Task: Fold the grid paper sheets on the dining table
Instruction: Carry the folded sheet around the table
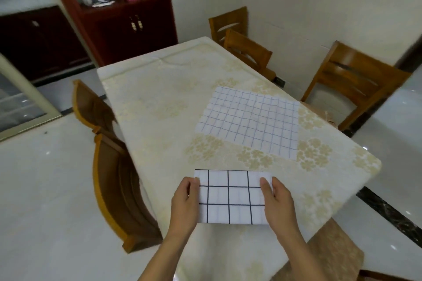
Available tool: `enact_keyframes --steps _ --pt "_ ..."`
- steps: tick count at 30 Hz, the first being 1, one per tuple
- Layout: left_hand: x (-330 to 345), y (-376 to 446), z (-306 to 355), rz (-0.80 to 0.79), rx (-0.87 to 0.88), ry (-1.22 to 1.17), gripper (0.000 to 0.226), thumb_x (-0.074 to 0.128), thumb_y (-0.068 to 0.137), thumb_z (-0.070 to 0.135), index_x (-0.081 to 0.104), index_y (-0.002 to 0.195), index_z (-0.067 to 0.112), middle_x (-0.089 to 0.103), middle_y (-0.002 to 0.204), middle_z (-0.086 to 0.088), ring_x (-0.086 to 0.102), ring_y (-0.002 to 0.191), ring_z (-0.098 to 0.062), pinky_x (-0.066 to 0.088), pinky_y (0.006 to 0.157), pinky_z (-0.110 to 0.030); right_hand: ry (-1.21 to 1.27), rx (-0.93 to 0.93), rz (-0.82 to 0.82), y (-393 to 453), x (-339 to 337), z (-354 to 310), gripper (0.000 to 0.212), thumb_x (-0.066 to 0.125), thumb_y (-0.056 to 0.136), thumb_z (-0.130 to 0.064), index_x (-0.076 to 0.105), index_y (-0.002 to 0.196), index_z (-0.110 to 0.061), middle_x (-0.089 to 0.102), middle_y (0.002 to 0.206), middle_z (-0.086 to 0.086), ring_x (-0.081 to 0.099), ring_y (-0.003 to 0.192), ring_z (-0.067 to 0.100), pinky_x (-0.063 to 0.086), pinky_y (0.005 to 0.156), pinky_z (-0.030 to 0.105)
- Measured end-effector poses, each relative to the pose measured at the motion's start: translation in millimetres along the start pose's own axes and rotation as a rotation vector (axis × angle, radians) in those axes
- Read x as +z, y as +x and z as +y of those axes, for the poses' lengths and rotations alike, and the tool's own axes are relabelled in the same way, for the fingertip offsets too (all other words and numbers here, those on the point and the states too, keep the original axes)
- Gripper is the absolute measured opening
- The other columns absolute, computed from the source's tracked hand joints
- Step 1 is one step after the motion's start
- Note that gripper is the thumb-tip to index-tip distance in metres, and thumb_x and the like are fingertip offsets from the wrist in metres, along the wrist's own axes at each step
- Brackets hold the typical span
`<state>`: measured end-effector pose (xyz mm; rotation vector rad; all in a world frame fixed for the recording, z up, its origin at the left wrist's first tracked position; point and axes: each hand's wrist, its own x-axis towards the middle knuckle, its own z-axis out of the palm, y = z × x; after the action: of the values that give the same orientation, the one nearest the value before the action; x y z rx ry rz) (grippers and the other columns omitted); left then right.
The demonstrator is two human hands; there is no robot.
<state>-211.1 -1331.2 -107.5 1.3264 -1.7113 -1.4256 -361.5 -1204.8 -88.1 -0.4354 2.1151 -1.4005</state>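
Observation:
I hold a folded white sheet with a bold black grid (230, 196) above the near part of the dining table (159, 102). My left hand (185, 205) grips its left edge and my right hand (277, 203) grips its right edge, thumbs on top. Farther off, toward the table's right side, a larger sheet with a fine blue grid (250, 121) lies flat and unfolded on the floral tablecloth.
Wooden chairs stand around the table: two on the left (114, 180), two at the far right (246, 50), one at the right (351, 84), and a cushioned seat (331, 255) near me. A dark red cabinet (118, 18) stands behind. The floor is glossy tile.

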Motion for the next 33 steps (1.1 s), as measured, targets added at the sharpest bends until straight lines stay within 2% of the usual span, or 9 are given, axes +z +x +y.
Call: enact_keyframes --steps 4,7,10,12,13,15,22,25,33 --pt "-2.5 -36.1 -2.1 0.153 -0.032 0.018 0.03 0.047 0.102 0.031 0.056 0.084 0.009 0.061 0.078 -0.007 0.056 0.071 -0.016 0.043 0.064 -0.027 -0.046 -0.053 -0.116 -8.7 -11.0 -1.9 0.054 0.048 0.103 -0.026 0.037 0.125 0.022 0.044 0.135 0.038 0.044 0.126 0.042 0.034 0.107 0.05" --pt "-7.5 -65.4 -12.0 0.273 -0.078 -0.015 0.028 0.049 0.101 0.029 0.057 0.082 0.009 0.062 0.079 -0.006 0.056 0.072 -0.015 0.045 0.066 -0.032 -0.053 -0.091 -0.228 -18.0 -9.9 -3.1 0.05 0.048 0.103 -0.027 0.045 0.125 0.018 0.053 0.136 0.025 0.051 0.12 0.018 0.037 0.103 0.032" --pt "-22.5 -94.9 -21.8 0.386 -0.096 -0.041 0.029 0.05 0.101 0.03 0.057 0.081 0.01 0.061 0.079 -0.008 0.057 0.072 -0.017 0.046 0.065 -0.03 -0.075 -0.141 -0.32 -28.9 1.2 -2.2 0.049 0.049 0.103 -0.027 0.047 0.124 0.017 0.056 0.136 0.021 0.051 0.126 0.023 0.039 0.102 0.031" --pt "-35.8 -114.7 -27.1 0.466 -0.112 -0.053 0.027 0.05 0.101 0.029 0.057 0.082 0.011 0.062 0.079 -0.009 0.057 0.071 -0.013 0.046 0.061 -0.02 -0.122 -0.168 -0.354 -37.2 15.7 -0.4 0.044 0.051 0.102 -0.03 0.055 0.107 0.014 0.063 0.115 0.028 0.058 0.112 0.039 0.046 0.093 0.047" --pt "-43.6 -124.5 -30.2 0.511 -0.125 -0.059 0.027 0.05 0.101 0.028 0.058 0.082 0.012 0.062 0.078 -0.008 0.057 0.07 -0.011 0.046 0.059 -0.017 -0.144 -0.192 -0.376 -44.1 23.6 -2.4 0.042 0.051 0.101 -0.032 0.054 0.088 0.008 0.064 0.093 0.025 0.06 0.092 0.041 0.047 0.076 0.046" --pt "-61.2 -143.5 -36.8 0.597 -0.163 -0.043 0.026 0.05 0.101 0.025 0.057 0.078 0.014 0.06 0.074 -0.005 0.054 0.065 -0.009 0.043 0.056 -0.015 -0.181 -0.247 -0.434 -56.4 41.8 -2.1 0.045 0.053 0.099 -0.035 0.039 0.072 -0.003 0.043 0.067 0.008 0.044 0.066 0.024 0.031 0.058 0.035" --pt "-129.5 -203.0 -63.1 0.84 -0.222 -0.053 0.031 0.051 0.1 0.026 0.052 0.072 0.013 0.055 0.067 -0.001 0.046 0.056 0.0 0.038 0.052 -0.013 -0.254 -0.353 -0.663 -109.2 118.0 -1.8 0.033 0.052 0.101 -0.029 0.055 0.082 -0.001 0.063 0.077 0.016 0.051 0.065 0.018 0.036 0.052 0.018" --pt "-158.2 -224.5 -77.6 0.914 -0.242 -0.092 0.037 0.049 0.101 0.028 0.046 0.069 0.01 0.045 0.063 0.0 0.038 0.052 -0.003 0.034 0.048 -0.015 -0.275 -0.393 -0.726 -139.5 148.8 -2.6 0.03 0.052 0.101 -0.027 0.056 0.077 -0.01 0.062 0.071 0.004 0.053 0.065 0.013 0.038 0.054 0.015" --pt "-261.6 -258.8 -131.2 1.0 -0.308 -0.084 0.038 0.048 0.102 0.028 0.044 0.07 0.007 0.037 0.058 0.008 0.031 0.051 -0.006 0.029 0.048 -0.02 -0.337 -0.47 -0.784 -222.9 247.7 -1.9 0.034 0.053 0.1 -0.033 0.06 0.083 -0.005 0.065 0.079 0.017 0.061 0.076 0.033 0.053 0.067 0.046"
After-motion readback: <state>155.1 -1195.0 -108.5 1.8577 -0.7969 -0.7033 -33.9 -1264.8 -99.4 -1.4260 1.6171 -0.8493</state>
